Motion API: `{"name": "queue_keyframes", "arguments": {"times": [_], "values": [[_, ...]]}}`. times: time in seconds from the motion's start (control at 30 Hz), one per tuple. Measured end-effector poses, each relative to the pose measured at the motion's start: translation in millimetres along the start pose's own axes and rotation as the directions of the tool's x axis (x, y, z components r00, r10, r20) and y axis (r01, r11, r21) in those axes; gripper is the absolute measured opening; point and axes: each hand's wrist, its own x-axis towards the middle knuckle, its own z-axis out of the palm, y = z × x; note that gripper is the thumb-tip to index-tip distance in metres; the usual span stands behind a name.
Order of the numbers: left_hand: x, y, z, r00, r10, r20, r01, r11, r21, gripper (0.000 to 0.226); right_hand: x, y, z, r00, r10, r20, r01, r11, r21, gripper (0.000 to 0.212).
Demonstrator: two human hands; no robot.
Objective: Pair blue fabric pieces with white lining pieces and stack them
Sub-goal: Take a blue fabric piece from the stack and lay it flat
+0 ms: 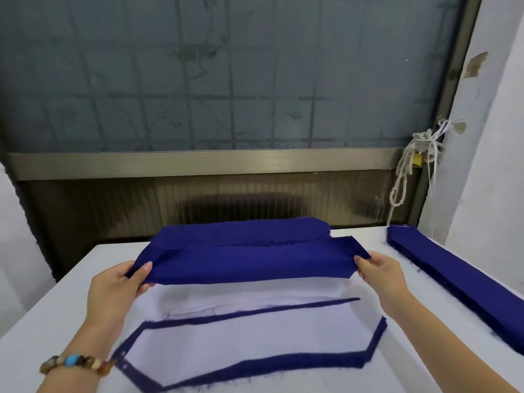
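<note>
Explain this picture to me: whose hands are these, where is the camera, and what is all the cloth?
No machine: a person works with bare hands, filmed by one wide-angle camera on their head, looking forward and down. The left hand and right hand each pinch one end of a blue fabric piece, held above a white lining piece. Nearer the camera lies a second white piece with blue edges showing around it. Behind is a pile of blue pieces; at the right, a stack of long blue strips. These lie on a white table.
</note>
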Motion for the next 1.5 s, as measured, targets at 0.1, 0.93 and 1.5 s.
{"name": "queue_keyframes", "arguments": {"times": [0.1,0.93,1.5], "values": [[-23,-12,-15,1.0,-0.014,0.007,0.014,0.997,0.081,0.004,-26,13,-12,1.0,-0.012,0.015,0.012,0.999,-0.038,0.012],[-53,-62,-53,0.933,0.085,0.351,-0.202,0.928,0.313,0.011,-50,42,-27,0.983,-0.088,0.164,0.144,0.918,-0.371,0.029],[-44,-77,-66,0.937,-0.018,0.348,-0.073,0.967,0.246,0.007,-58,54,-38,0.962,-0.2,0.186,0.248,0.926,-0.286,0.018]]}}
